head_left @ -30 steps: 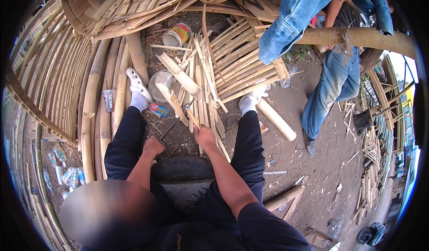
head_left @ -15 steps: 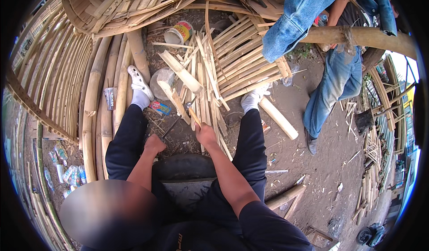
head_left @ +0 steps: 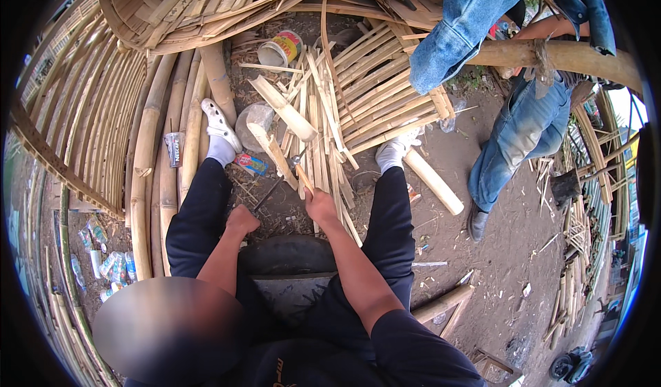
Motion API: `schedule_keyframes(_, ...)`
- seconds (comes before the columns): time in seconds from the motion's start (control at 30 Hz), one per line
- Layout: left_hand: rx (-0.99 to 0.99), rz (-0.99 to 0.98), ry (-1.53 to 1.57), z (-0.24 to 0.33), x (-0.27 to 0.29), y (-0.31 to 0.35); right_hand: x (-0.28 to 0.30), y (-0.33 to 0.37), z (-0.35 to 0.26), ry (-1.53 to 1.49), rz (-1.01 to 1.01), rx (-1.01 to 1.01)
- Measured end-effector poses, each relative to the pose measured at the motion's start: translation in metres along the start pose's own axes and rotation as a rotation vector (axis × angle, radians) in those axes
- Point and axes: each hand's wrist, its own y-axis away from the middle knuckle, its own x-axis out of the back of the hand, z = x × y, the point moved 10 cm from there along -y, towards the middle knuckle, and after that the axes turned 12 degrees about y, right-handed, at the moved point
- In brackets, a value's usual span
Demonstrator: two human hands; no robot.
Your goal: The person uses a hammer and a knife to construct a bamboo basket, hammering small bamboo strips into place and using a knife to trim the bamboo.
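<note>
My left hand (head_left: pixel 242 220) is closed around the near end of a thin dark metal rod (head_left: pixel 267 195), whose far end points up and right towards a split bamboo piece (head_left: pixel 271 149). In my right hand (head_left: pixel 320 206) is a hammer (head_left: pixel 303 176), gripped by its light wooden handle. The small metal head lies beside the bamboo piece, over a pile of bamboo strips (head_left: pixel 323 122); I cannot tell whether it touches anything. Another half-round bamboo length (head_left: pixel 284 108) rests on the pile just beyond.
Bamboo poles (head_left: pixel 145 160) lie along the left, with a cup (head_left: pixel 174 149) on them. A slatted bamboo panel (head_left: pixel 385 77) and white bucket (head_left: pixel 281 48) are ahead. A cut bamboo tube (head_left: pixel 434 180) lies by my right foot. A person in jeans (head_left: pixel 516 136) is at right, behind a horizontal pole (head_left: pixel 578 55).
The whole view has shifted slightly. My hands keep their grips and have barely moved, the hammer tilting a little. At right, the other person's arm and upper leg have moved rightward.
</note>
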Motion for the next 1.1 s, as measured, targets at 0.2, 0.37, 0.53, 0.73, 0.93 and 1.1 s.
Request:
schedule_keyframes(0.2,-0.017,0.014,-0.013,0.000,-0.001,-0.003,-0.004,-0.002,0.003,-0.044,-0.025,-0.017)
schedule_keyframes(0.37,0.009,-0.065,-0.030,-0.009,-0.010,-0.013,-0.009,-0.002,0.005,-0.120,-0.072,-0.065)
schedule_keyframes(0.53,-0.009,-0.035,-0.030,-0.002,-0.007,-0.010,-0.033,0.001,0.036,-0.326,-0.217,-0.318)
schedule_keyframes(0.73,-0.030,-0.029,-0.048,-0.008,-0.010,-0.016,-0.003,0.015,-0.016,-1.327,-0.579,-0.388)
schedule_keyframes(0.93,-0.055,-0.101,-0.112,-0.021,-0.026,-0.037,0.070,0.014,-0.054,-1.540,-0.630,-0.153)
schedule_keyframes(1.1,-0.030,-0.056,-0.059,0.002,-0.010,-0.012,0.105,0.030,-0.076,-1.685,-0.818,0.095)
